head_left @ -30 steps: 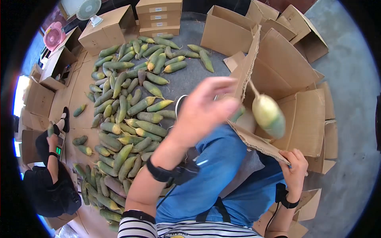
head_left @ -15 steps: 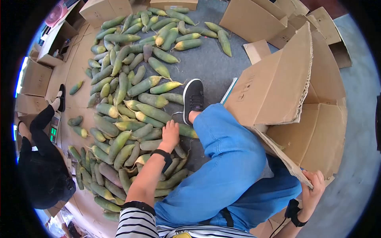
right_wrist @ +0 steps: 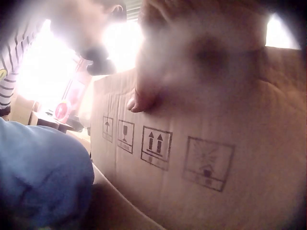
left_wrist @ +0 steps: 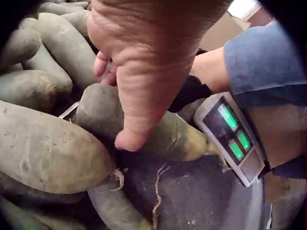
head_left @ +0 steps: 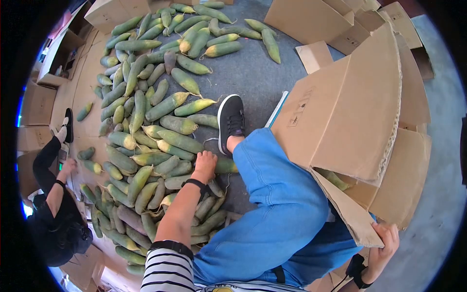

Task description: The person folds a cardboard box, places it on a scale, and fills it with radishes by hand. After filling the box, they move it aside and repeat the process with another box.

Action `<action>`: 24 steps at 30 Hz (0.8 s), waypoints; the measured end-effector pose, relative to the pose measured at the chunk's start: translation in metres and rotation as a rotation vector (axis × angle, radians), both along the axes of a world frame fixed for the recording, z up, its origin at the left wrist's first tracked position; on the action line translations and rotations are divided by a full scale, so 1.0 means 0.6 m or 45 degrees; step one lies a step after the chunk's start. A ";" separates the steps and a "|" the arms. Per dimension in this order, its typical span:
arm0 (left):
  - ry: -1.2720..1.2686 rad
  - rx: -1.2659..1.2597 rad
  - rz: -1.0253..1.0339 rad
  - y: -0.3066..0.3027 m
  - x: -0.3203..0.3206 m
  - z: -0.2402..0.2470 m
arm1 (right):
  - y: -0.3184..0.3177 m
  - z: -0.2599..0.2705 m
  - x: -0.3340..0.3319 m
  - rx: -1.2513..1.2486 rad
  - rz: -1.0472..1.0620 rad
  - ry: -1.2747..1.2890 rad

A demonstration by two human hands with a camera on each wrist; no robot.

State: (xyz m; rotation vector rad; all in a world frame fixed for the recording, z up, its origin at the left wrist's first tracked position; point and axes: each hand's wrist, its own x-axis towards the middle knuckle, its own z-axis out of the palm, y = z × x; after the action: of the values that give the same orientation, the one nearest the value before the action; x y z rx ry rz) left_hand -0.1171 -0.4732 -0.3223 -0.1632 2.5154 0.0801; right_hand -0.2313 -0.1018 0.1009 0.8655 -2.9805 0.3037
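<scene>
Grey floor runs through the middle of the room, with flat brown cardboard laid to the left and open boxes standing round the edges. Across both spreads a broad heap of green radishes, many with yellowish ends and thin roots.

At the heap's near right edge, the left hand grasps one radish from above, its thumb curled over the near side. That radish lies low beside the heap, close to the seated person's dark shoe, its yellow end directed towards a scale with lit green displays. Just to the other side of the hand, a fatter radish fills the left wrist view.

Over on the right, a large cardboard box stands open beside the person's blue trousers. The right hand grips the outer edge of its near flap, and part of a radish shows inside. Printed handling marks appear on the cardboard beneath that hand.

At the far left is another person in dark clothes.
</scene>
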 end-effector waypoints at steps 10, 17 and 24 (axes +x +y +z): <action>0.045 1.052 1.007 0.000 0.151 0.128 | -0.007 0.002 0.000 -0.035 0.010 0.075; 0.530 1.003 1.267 0.003 0.240 0.333 | 0.006 -0.008 0.018 -0.120 0.094 0.150; 0.839 0.263 0.710 -0.034 0.229 0.513 | 0.024 -0.022 0.032 -0.164 0.147 0.221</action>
State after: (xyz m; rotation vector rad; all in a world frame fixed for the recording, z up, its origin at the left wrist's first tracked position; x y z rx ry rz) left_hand 0.0205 -0.4938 -0.0147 -0.8700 2.9947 0.7180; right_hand -0.2124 -0.0874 0.0878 0.9958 -2.7251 0.3971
